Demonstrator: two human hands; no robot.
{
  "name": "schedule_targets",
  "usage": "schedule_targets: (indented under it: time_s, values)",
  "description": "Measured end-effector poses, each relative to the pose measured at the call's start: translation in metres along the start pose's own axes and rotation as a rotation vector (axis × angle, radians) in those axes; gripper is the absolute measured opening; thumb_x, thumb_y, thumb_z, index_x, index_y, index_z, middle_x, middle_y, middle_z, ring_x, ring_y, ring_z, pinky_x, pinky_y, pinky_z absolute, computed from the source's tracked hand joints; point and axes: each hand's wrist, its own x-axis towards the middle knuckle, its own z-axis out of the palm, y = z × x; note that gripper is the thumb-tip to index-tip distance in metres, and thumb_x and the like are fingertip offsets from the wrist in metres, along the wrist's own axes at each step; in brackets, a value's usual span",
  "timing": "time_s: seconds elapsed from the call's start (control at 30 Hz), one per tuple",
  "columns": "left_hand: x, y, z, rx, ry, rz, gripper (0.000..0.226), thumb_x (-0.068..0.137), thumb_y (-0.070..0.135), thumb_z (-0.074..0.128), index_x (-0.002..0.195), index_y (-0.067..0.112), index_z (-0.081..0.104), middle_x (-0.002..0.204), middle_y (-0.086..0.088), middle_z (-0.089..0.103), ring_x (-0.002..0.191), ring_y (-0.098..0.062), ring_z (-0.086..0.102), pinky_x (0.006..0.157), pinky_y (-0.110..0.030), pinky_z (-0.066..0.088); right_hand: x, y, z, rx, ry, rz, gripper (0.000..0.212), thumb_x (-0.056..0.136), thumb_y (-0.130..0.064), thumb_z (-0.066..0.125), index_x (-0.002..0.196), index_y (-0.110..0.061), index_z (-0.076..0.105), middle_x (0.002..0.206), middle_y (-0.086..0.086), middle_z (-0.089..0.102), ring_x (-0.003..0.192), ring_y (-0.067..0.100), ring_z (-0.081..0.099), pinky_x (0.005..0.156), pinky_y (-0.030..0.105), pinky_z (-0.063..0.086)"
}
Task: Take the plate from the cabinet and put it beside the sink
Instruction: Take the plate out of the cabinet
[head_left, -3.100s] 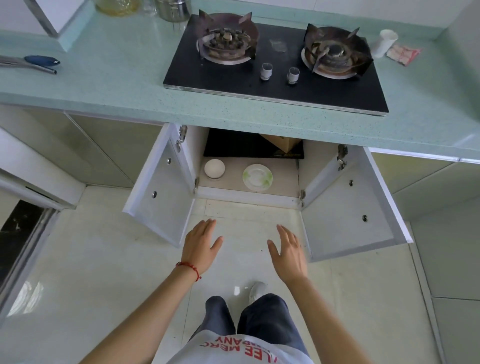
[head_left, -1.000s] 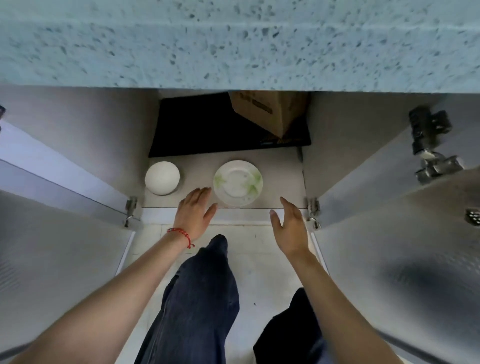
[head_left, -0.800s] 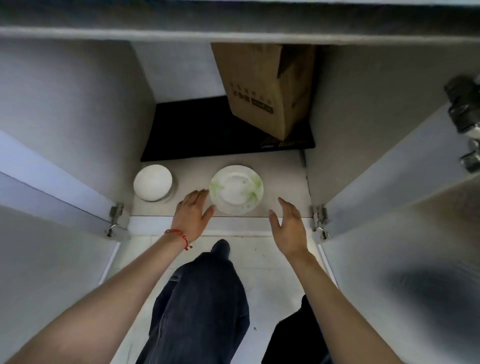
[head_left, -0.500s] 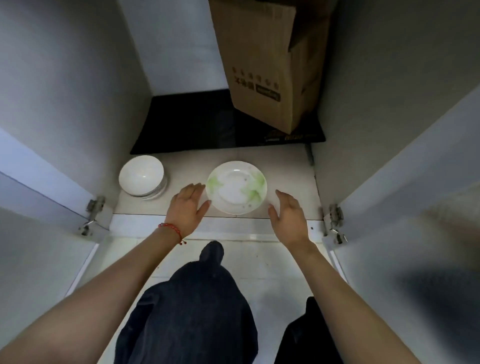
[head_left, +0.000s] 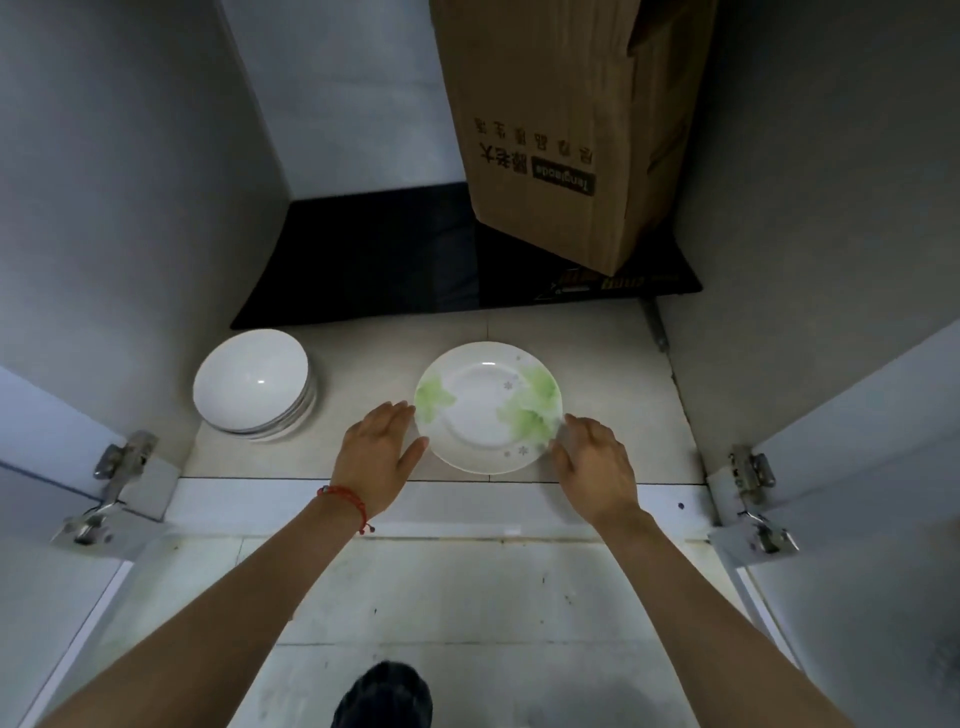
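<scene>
- White, round ceramic plate (head_left: 488, 408) with pale green leaf prints lies flat on the tiled floor of the open cabinet (head_left: 571, 332), close to its front edge, easy to reach.
- Left hand (head_left: 378, 457), red string bracelet at the wrist, sits at the plate's left rim, fingers spread and not closed on it.
- Right hand (head_left: 595, 467) touches or nearly touches the right rim, also spread; whether it has any hold I cannot tell.
- Placing one hand on each side suggests a two-sided lift, likely to get under the low rim.
- Stack of white bowls (head_left: 254, 387) stands apart on the left; a brown cardboard box (head_left: 561, 130) stands behind on a black mat.
</scene>
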Motion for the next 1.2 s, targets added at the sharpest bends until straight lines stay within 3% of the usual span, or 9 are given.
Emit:
schedule_targets:
  time_s: [0.2, 0.3, 0.53, 0.77, 0.97, 1.2]
  values:
    - [0.024, -0.014, 0.029, -0.066, 0.023, -0.077, 0.072, 0.080, 0.051, 0.022, 0.121, -0.001, 0.052, 0.125, -0.024, 0.058, 0.120, -0.040, 0.050, 0.098, -0.050, 0.043, 0.021, 0.006, 0.023, 0.045, 0.029, 0.084, 0.038, 0.093, -0.028, 0.033, 0.118, -0.006, 0.052, 0.116, 0.017, 0.057, 0.108, 0.032, 0.049, 0.092, 0.039, 0.042]
    - [0.036, -0.024, 0.037, -0.031, 0.006, -0.119, 0.051, 0.089, 0.039, 0.038, 0.119, 0.000, 0.051, 0.123, -0.022, 0.057, 0.117, -0.040, 0.049, 0.095, -0.050, 0.045, 0.033, 0.007, 0.029, 0.077, 0.036, 0.141, 0.036, 0.094, -0.029, 0.037, 0.117, -0.006, 0.052, 0.115, 0.017, 0.056, 0.109, 0.031, 0.047, 0.092, 0.039, 0.041]
    - [0.046, -0.021, 0.055, -0.068, 0.052, -0.137, 0.048, 0.094, 0.033, 0.038, 0.135, 0.009, 0.038, 0.148, -0.011, 0.036, 0.140, -0.026, 0.025, 0.114, -0.047, 0.022, 0.047, 0.005, 0.036, 0.076, 0.031, 0.184, 0.036, 0.093, -0.028, 0.042, 0.116, -0.003, 0.052, 0.115, 0.019, 0.052, 0.111, 0.032, 0.046, 0.094, 0.041, 0.042]
    - [0.045, -0.018, 0.065, -0.183, 0.110, -0.185, 0.049, 0.092, 0.026, 0.044, 0.138, 0.009, 0.035, 0.148, -0.010, 0.037, 0.141, -0.026, 0.023, 0.115, -0.049, 0.012, 0.048, 0.004, 0.046, 0.198, 0.084, 0.230, 0.031, 0.090, -0.021, 0.047, 0.112, 0.000, 0.055, 0.109, 0.020, 0.056, 0.110, 0.033, 0.047, 0.087, 0.039, 0.042]
    - [0.035, -0.015, 0.072, -0.224, 0.150, -0.193, 0.049, 0.089, 0.019, 0.050, 0.134, 0.003, 0.039, 0.144, -0.015, 0.042, 0.139, -0.029, 0.028, 0.114, -0.049, 0.017, 0.034, 0.009, 0.056, 0.251, 0.130, 0.240, 0.027, 0.090, -0.019, 0.049, 0.109, -0.001, 0.055, 0.106, 0.019, 0.056, 0.107, 0.033, 0.048, 0.084, 0.037, 0.043]
    - [0.026, -0.013, 0.077, -0.244, 0.275, -0.197, 0.036, 0.077, 0.016, 0.058, 0.107, -0.004, 0.064, 0.114, -0.026, 0.064, 0.114, -0.040, 0.055, 0.097, -0.052, 0.046, 0.030, 0.016, 0.062, 0.338, 0.182, 0.238, 0.021, 0.087, -0.017, 0.052, 0.102, -0.004, 0.059, 0.096, 0.017, 0.058, 0.099, 0.030, 0.050, 0.073, 0.034, 0.044]
